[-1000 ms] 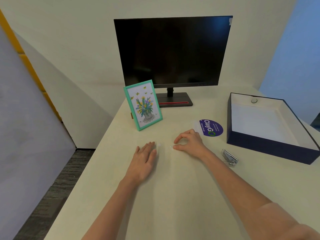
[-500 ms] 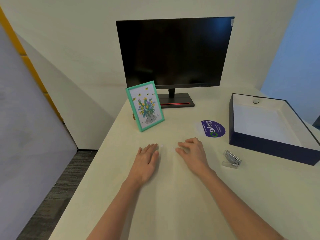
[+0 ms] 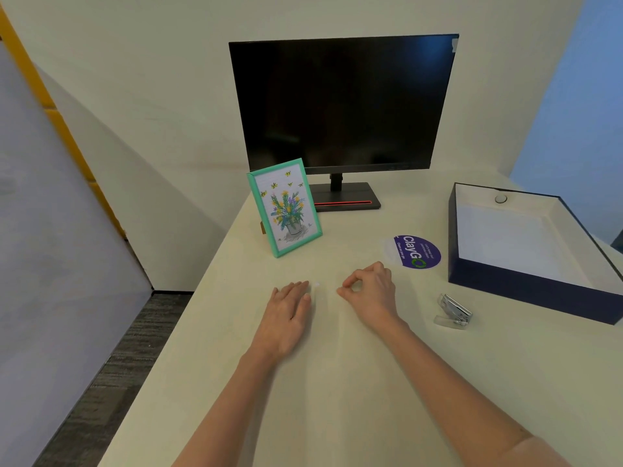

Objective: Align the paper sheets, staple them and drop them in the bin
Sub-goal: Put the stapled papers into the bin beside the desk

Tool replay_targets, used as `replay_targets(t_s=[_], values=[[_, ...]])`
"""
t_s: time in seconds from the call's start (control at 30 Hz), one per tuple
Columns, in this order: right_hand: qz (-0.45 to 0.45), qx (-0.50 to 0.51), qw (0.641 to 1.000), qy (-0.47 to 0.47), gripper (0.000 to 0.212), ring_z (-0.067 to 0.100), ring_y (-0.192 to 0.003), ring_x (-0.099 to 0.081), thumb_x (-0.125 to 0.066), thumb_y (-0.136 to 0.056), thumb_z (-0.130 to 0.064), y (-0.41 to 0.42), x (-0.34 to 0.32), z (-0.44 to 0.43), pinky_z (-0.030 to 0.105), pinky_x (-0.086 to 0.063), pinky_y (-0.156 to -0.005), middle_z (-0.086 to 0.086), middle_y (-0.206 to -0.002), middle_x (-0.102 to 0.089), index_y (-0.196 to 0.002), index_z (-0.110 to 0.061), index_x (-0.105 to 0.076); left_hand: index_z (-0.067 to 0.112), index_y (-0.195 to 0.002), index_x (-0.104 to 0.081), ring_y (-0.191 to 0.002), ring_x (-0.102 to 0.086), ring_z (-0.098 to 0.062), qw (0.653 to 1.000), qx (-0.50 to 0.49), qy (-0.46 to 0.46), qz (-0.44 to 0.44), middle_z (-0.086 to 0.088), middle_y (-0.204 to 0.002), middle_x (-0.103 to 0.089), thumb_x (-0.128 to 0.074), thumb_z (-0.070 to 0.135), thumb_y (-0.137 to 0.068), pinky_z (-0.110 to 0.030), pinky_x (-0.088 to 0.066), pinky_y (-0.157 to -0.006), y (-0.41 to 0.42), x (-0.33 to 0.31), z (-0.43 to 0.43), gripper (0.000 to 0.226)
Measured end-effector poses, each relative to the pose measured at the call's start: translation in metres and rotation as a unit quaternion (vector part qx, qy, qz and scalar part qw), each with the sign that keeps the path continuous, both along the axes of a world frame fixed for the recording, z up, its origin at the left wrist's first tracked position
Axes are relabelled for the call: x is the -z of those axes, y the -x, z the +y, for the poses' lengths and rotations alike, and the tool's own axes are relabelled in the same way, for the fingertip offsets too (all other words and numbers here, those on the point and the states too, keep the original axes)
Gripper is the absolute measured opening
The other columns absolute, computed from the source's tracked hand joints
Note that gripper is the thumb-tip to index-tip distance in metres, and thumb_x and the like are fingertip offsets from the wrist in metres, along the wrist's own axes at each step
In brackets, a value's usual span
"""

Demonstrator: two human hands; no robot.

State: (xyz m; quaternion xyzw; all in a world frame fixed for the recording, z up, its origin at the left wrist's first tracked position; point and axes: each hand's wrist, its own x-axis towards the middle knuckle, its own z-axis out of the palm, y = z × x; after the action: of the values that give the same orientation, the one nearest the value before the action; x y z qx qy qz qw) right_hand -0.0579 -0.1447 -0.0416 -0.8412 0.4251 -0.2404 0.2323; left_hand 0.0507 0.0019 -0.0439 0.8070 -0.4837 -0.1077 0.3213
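Observation:
The paper sheets (image 3: 325,318) are pale and barely stand out from the cream desk; they lie flat under and between my hands. My left hand (image 3: 290,315) rests palm down on them with its fingers stretched out. My right hand (image 3: 371,291) sits just to the right, thumb and forefinger pinched together at the sheets' far edge. A small silver and clear stapler (image 3: 453,313) lies on the desk to the right of my right hand. The bin (image 3: 526,288), a dark blue open box with a white inside, stands at the right edge.
A black monitor (image 3: 340,102) stands at the back of the desk (image 3: 371,399). A teal picture frame (image 3: 285,207) leans in front of it on the left. A purple round sticker (image 3: 416,251) lies beyond my right hand. The desk's left edge drops to grey carpet.
My right hand lay flat half a second ago; now its thumb and forefinger are pinched at the paper's edge. My left hand has stayed flat in place.

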Motion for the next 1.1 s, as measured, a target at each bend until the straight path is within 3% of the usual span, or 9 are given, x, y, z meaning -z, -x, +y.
replay_targets(t_s=[0.13, 0.23, 0.37, 0.43, 0.6, 0.73, 0.87, 0.97, 1.1], values=[[0.004, -0.004, 1.0, 0.023, 0.009, 0.02, -0.108, -0.045, -0.072, -0.078, -0.031, -0.003, 0.001, 0.001, 0.033, -0.042, -0.092, -0.001, -0.106, -0.051, -0.081, -0.023, -0.073, 0.017, -0.141, -0.042, -0.139, -0.031, -0.014, 1.0, -0.006, 0.009, 0.007, 0.001, -0.146, -0.043, -0.031, 0.03, -0.102, -0.03, -0.012, -0.12, -0.001, 0.002, 0.0, 0.043], [0.015, -0.009, 0.999, 0.028, 0.009, 0.02, -0.109, -0.046, -0.071, -0.079, -0.03, -0.004, 0.001, 0.002, 0.035, -0.043, -0.093, 0.0, -0.108, -0.051, -0.082, -0.022, -0.072, 0.016, -0.138, -0.047, -0.131, -0.035, -0.017, 0.998, -0.036, 0.031, 0.037, -0.001, -0.135, -0.047, -0.038, 0.029, -0.1, -0.022, -0.022, -0.11, -0.002, 0.004, -0.001, 0.041], [0.016, -0.02, 0.999, -0.019, 0.011, 0.022, -0.112, -0.046, -0.068, -0.081, -0.031, -0.003, -0.004, -0.004, 0.035, -0.042, -0.095, 0.002, -0.111, -0.052, -0.09, -0.025, -0.069, 0.02, -0.128, -0.055, -0.119, -0.041, -0.022, 0.996, -0.091, 0.002, 0.008, -0.003, -0.121, -0.049, -0.045, 0.026, -0.096, -0.032, -0.028, -0.101, -0.01, -0.003, -0.017, 0.034], [0.002, -0.023, 0.999, -0.046, 0.014, 0.02, -0.112, -0.046, -0.066, -0.08, -0.029, 0.004, -0.01, -0.01, 0.036, -0.04, -0.095, 0.001, -0.11, -0.052, -0.094, -0.026, -0.067, 0.02, -0.121, -0.059, -0.113, -0.047, -0.023, 0.995, -0.099, -0.009, 0.001, -0.004, -0.116, -0.051, -0.046, 0.024, -0.095, -0.034, -0.031, -0.096, -0.014, -0.007, -0.027, 0.029], [0.065, -0.006, 0.998, -0.019, 0.01, 0.017, -0.111, -0.045, -0.063, -0.081, -0.038, 0.017, -0.01, -0.014, 0.037, -0.032, -0.093, -0.004, -0.108, -0.053, -0.089, -0.034, -0.067, 0.017, -0.11, -0.065, -0.108, -0.051, -0.026, 0.994, -0.112, -0.006, -0.006, -0.007, -0.109, -0.055, -0.047, 0.02, -0.094, -0.036, -0.035, -0.092, -0.011, -0.008, -0.045, 0.024], [0.04, -0.035, 0.998, -0.014, 0.009, 0.015, -0.111, -0.043, -0.063, -0.081, -0.038, 0.009, -0.005, -0.005, 0.035, -0.026, -0.096, -0.006, -0.105, -0.049, -0.089, -0.036, -0.068, 0.021, -0.106, -0.066, -0.105, -0.053, -0.023, 0.995, -0.094, 0.02, -0.011, -0.002, -0.105, -0.057, -0.05, 0.018, -0.092, -0.033, -0.034, -0.09, -0.005, -0.007, -0.045, 0.022], [-0.047, -0.035, 0.997, -0.052, 0.014, 0.013, -0.108, -0.047, -0.065, -0.081, -0.037, 0.012, -0.004, -0.008, 0.034, -0.027, -0.097, -0.007, -0.1, -0.047, -0.095, -0.036, -0.066, 0.02, -0.129, -0.053, -0.12, -0.043, -0.022, 0.978, -0.19, 0.036, -0.076, -0.002, -0.129, -0.049, -0.043, 0.021, -0.095, -0.034, -0.026, -0.097, -0.019, -0.01, -0.021, 0.036], [-0.04, -0.043, 0.997, -0.045, 0.017, 0.016, -0.111, -0.048, -0.065, -0.083, -0.04, 0.015, 0.001, -0.009, 0.036, -0.027, -0.102, -0.005, -0.105, -0.049, -0.099, -0.035, -0.066, 0.017, -0.145, -0.03, -0.139, -0.025, -0.026, 0.958, -0.249, -0.079, -0.121, -0.007, -0.152, -0.03, -0.033, 0.037, -0.097, -0.045, -0.016, -0.112, -0.039, -0.007, 0.002, 0.052], [-0.042, -0.05, 0.997, -0.042, 0.018, 0.016, -0.115, -0.046, -0.064, -0.084, -0.042, 0.014, 0.001, -0.008, 0.037, -0.025, -0.105, -0.004, -0.109, -0.048, -0.1, -0.035, -0.066, 0.025, -0.15, -0.015, -0.148, 0.0, -0.029, 0.947, -0.207, -0.209, -0.125, -0.01, -0.16, -0.003, -0.018, 0.061, -0.093, -0.054, 0.002, -0.116, -0.055, -0.005, 0.012, 0.068]])
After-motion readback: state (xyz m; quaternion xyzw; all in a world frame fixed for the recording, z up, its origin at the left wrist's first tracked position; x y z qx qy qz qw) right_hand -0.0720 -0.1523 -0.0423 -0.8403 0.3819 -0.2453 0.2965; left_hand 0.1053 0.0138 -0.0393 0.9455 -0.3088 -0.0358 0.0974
